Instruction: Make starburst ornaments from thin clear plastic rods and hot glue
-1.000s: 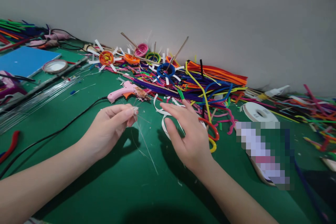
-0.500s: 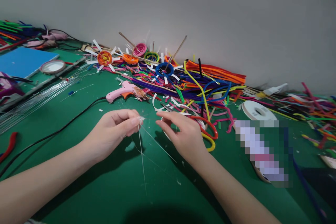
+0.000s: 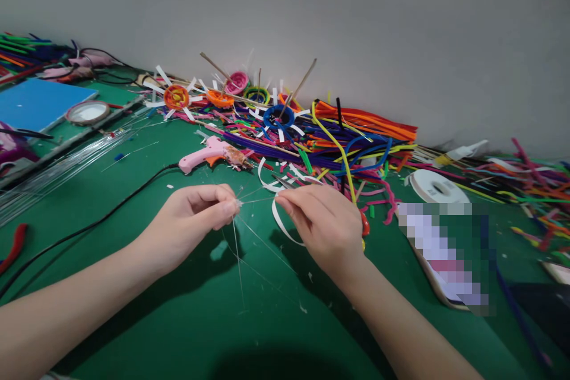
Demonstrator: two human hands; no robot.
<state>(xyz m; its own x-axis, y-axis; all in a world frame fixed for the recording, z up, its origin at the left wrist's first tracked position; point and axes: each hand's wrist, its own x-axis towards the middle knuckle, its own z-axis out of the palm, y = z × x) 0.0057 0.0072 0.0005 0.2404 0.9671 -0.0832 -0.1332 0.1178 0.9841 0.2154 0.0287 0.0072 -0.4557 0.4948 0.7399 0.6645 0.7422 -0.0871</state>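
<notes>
At far left a blue board [image 3: 42, 104] lies on the green table [image 3: 187, 326], with a bundle of long clear rods [image 3: 66, 167] to its right, nearer. The left hand [image 3: 200, 214] has thumb and fingers clamped on a small clear cluster [image 3: 239, 205], held in the near middle, its thin strands fanning out rightward and nearward. A pink glue gun [image 3: 212, 153] lies just farther off. The right hand [image 3: 327, 219] pinches one strand between thumb and fingertips. Farther right lies a white spool [image 3: 418, 184].
</notes>
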